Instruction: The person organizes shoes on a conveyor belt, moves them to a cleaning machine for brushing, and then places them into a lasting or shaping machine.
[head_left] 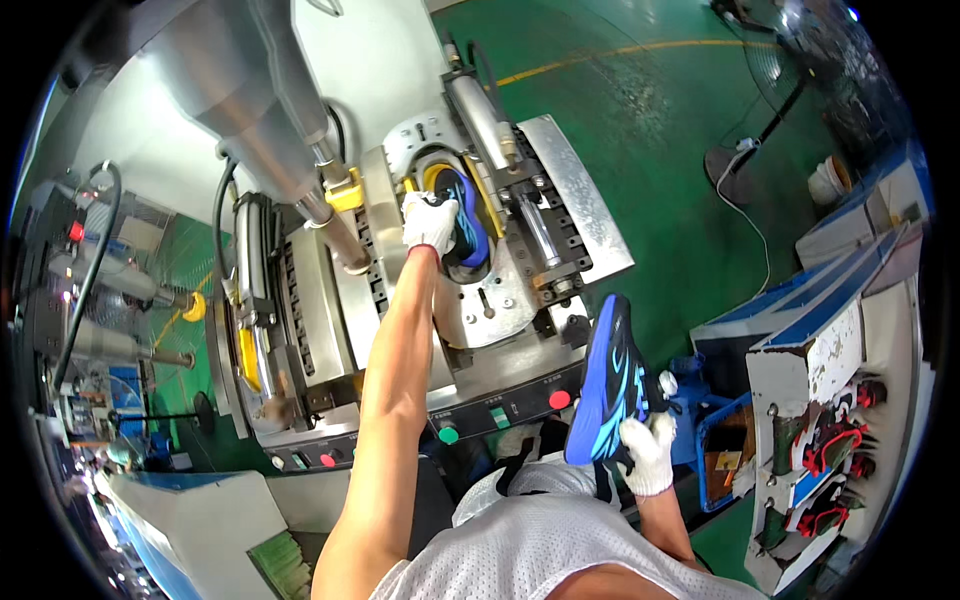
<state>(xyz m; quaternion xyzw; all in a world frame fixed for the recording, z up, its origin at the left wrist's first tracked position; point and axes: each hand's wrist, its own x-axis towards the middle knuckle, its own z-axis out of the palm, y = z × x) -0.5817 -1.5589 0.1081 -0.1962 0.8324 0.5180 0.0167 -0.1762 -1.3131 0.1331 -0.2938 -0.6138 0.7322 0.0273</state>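
My left hand (430,222), in a white knit glove with a red cuff edge, reaches into the machine. Its fingers close on the side of a dark shoe with a blue-purple sole (476,232), which sits in the oval well of a metal fixture (488,312). At the machine's front right, my right hand (652,452), also in a white glove, grips a second shoe (608,385) by one end. That shoe is black and light blue with a blue-purple sole, held clear of the machine with its other end pointing away from me. The left fingertips are partly hidden.
A thick steel column (240,110) stands left of the fixture, and a cylinder (480,115) on its right. The front panel carries green (449,436) and red (559,399) buttons. At right, a rack (800,420) holds red-and-black shoes; a fan (790,100) stands beyond.
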